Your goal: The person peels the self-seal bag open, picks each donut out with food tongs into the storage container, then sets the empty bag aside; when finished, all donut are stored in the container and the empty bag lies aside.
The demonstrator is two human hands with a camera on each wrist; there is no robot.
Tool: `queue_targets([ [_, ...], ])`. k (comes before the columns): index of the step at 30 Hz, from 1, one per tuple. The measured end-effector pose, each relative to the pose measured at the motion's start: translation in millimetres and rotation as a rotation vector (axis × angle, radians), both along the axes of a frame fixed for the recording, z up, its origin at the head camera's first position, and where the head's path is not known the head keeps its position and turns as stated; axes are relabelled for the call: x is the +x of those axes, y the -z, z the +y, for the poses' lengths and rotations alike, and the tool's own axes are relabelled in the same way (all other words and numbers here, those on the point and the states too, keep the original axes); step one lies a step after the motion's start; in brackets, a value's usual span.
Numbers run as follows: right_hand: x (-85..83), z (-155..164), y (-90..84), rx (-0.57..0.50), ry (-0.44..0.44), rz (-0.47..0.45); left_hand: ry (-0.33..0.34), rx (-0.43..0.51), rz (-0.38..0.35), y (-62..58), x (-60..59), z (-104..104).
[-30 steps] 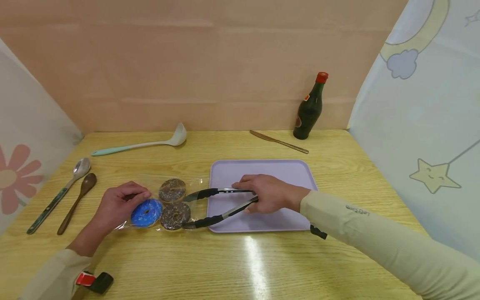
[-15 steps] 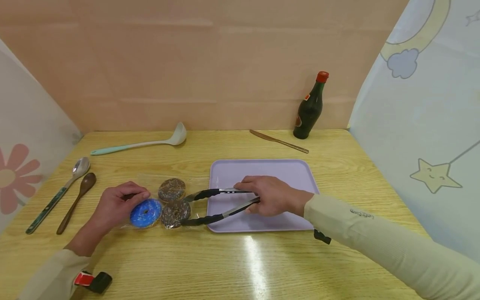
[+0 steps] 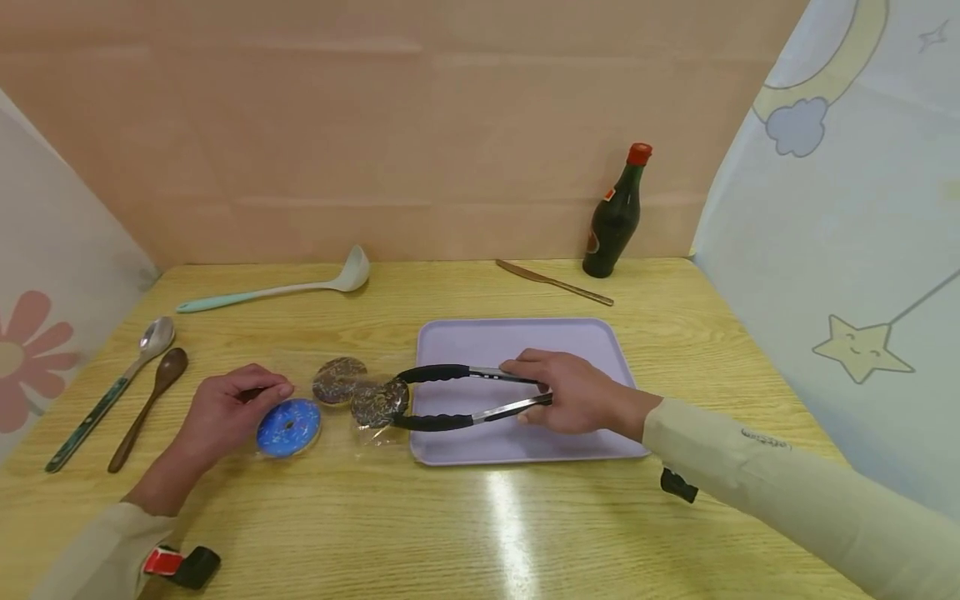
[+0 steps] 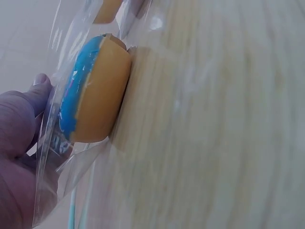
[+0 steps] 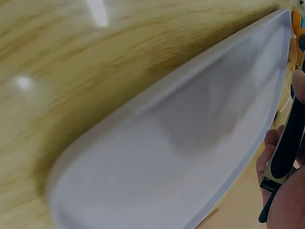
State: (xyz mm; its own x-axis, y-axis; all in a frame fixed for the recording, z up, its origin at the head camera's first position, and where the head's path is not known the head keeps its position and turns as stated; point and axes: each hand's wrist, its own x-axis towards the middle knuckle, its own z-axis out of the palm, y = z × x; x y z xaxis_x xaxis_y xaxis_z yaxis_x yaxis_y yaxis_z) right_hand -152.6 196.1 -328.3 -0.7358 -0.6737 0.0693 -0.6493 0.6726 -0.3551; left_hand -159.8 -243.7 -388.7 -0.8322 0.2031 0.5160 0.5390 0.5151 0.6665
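On the bench (image 3: 450,533), just left of the tray (image 3: 525,337), the right hand (image 3: 573,398) holds tongs (image 3: 450,398) by the metal arms, its fingers curled around them, and the black tips are closed on a brown donut (image 3: 379,402) with sprinkles. This donut is at the open mouth of a clear bag (image 3: 371,435), close to the left rim of the tray and not yet over it; I cannot tell if it is lifted or touching the bench. The left hand (image 3: 225,414) pinches the far end of the bag, with the thumb and fingers curled on the plastic beside a blue donut (image 3: 288,427). A second brown donut (image 3: 339,379) lies behind, touching the one in the tongs or almost. The donut looks light and rather stiff, like a toy, and its round edge is probably smooth, so the tips could slip; I think the best hold is across the ring, one tip on each side of the rim, as it is now. The bag is thin, soft and slippery, so it may follow the donut if it is not kept down. Further away lie a ladle (image 3: 273,287), two spoons (image 3: 142,392), a knife (image 3: 553,282) and a dark bottle (image 3: 615,218).
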Motion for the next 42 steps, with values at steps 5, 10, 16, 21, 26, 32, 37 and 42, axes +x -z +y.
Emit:
queue_targets([
  [5, 3.4, 20, 3.4, -0.073, 0.000, 0.028, -0.016, -0.002, -0.002, -0.1, 1.0, -2],
  [10, 6.9, 38, 5.1, -0.107, 0.005, 0.031, -0.036, -0.010, -0.002, 1.7, 2.8, -6],
  [16, 10.5, 59, 6.6, -0.110, 0.056, 0.064, -0.036, -0.011, -0.033, -0.5, 6.9, -9],
  [21, 10.0, 72, 9.6, -0.102, 0.097, 0.096, -0.042, -0.022, -0.034, 0.9, 7.3, -12],
  [26, 8.1, 80, 12.0, -0.078, 0.150, 0.087, -0.036, -0.014, -0.054, 0.4, 8.8, -12],
  [32, 5.4, 85, 14.5, -0.076, 0.169, 0.088, -0.028, 0.010, -0.053, 0.1, 8.6, -10],
  [37, 4.6, 86, 18.3, -0.081, 0.177, 0.089, -0.029, 0.008, -0.040, 1.9, 6.0, -9],
  [42, 5.0, 87, 21.4, -0.071, 0.186, 0.093, -0.016, 0.019, -0.035, 1.2, 5.6, -8],
])
